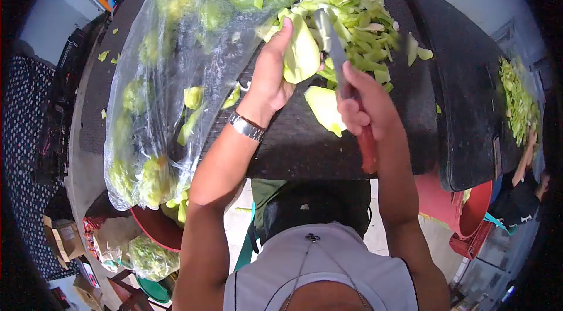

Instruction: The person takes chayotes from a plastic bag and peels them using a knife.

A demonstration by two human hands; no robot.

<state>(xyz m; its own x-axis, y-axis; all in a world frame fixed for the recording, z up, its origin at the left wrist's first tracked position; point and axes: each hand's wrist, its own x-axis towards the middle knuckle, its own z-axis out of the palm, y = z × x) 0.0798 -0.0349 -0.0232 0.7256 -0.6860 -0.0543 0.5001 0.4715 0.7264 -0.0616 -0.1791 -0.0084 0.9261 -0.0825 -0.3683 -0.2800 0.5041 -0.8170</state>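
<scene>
My left hand [275,70] is wrapped round a pale green peeled vegetable [302,53] and wears a metal watch at the wrist. In my right hand [369,102] is a knife [368,149] with a reddish-brown handle, its blade pointing up and away beside the vegetable. Beyond both hands lies a heap of green peelings [366,29]. Another pale peeled piece [324,108] rests on the dark table [287,152] beneath my right hand. A clear plastic bag [176,64] holding several green vegetables lies left of my left hand.
A second dark table [451,76] stands at the right. Further right, a person's arm [526,155] reaches toward a pile of green strips [518,100]. Red containers [472,211] stand below at right and lower left. A bag of greens [152,258] sits at lower left.
</scene>
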